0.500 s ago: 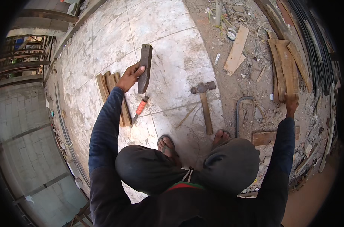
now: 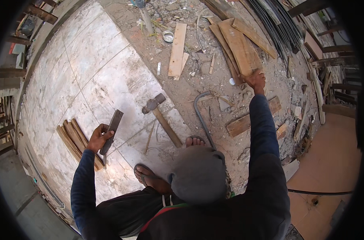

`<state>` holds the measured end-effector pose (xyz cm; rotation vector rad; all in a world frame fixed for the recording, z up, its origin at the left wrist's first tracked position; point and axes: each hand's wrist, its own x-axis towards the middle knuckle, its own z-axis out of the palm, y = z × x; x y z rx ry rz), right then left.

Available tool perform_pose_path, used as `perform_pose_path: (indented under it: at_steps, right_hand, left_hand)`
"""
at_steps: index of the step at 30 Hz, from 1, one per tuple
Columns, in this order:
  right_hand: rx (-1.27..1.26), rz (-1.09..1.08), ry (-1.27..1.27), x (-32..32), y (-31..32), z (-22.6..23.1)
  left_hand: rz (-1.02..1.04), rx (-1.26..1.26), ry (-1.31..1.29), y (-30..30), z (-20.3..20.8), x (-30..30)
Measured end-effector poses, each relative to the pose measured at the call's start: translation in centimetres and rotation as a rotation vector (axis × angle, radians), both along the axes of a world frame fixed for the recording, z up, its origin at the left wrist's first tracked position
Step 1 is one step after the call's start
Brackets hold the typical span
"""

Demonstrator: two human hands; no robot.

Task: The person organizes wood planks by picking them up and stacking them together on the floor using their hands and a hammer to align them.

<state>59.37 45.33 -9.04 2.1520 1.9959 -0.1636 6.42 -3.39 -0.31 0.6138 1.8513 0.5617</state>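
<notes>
My left hand (image 2: pixel 97 138) is closed on a dark rectangular bar (image 2: pixel 112 132), held tilted over the pale tiles beside several narrow wooden strips (image 2: pixel 71 138). The bar hides most of an orange-handled chisel lying there. Out to the right, my right hand (image 2: pixel 255 81) has its fingers closed at the near end of a wide brown wooden board (image 2: pixel 238 45), which lies among other boards on the dirt. A ball-peen hammer (image 2: pixel 164 122) with a wooden handle rests on the tiles ahead of my feet, between the two hands.
Next to the tile edge lies a bent grey tube (image 2: pixel 198 112). A short plank (image 2: pixel 254 116) is on the rubble below my right hand. Farther off are a pale board (image 2: pixel 177 50), an open round can (image 2: pixel 168 36) and a bundle of black rods (image 2: pixel 276 24).
The view has swung to the right. My left hand has lowered the bar nearer to me, where it covers the chisel. My right hand stays at the board's end.
</notes>
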Motion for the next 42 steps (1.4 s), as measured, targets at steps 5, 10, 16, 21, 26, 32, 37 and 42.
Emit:
perform_pose_path:
  at_steps: [5, 10, 16, 21, 26, 32, 37, 42]
  right_hand:
    - [-0.621, -0.245, 1.284, 0.7, -4.9, 1.5]
    - [-1.070, -0.438, 2.185, -4.8, -15.5, 5.8]
    - [-1.136, -0.099, 1.737, -8.8, -22.2, 3.5]
    - [-1.083, 0.290, 1.397, -16.3, -24.7, 2.7]
    - [-0.876, 0.613, 1.107, -24.5, -29.6, 3.7]
    - [-0.607, 0.998, 0.781, -28.5, -35.4, 5.9]
    - [-0.592, 1.487, 0.728, -31.4, -36.3, 2.7]
    - [-0.090, 1.595, 0.685, -37.0, -34.4, 0.6]
  left_hand:
    - [-0.061, -0.001, 0.088, -1.6, 0.0, 1.5]
    - [0.074, 0.128, 0.149, -2.8, -2.6, 0.3]
    - [0.013, 0.167, 0.501, 0.2, -5.9, 1.0]
    - [0.021, 0.246, 0.649, -1.0, -9.5, 0.1]
    - [0.249, 0.302, 0.485, -3.0, -9.0, -0.1]
    - [0.708, 0.546, -0.209, -1.1, -2.7, 3.0]
    - [0.923, 0.511, -0.210, -7.1, -0.6, 0.8]
    - [0.808, 0.574, -0.140, -13.3, 2.1, 0.0]
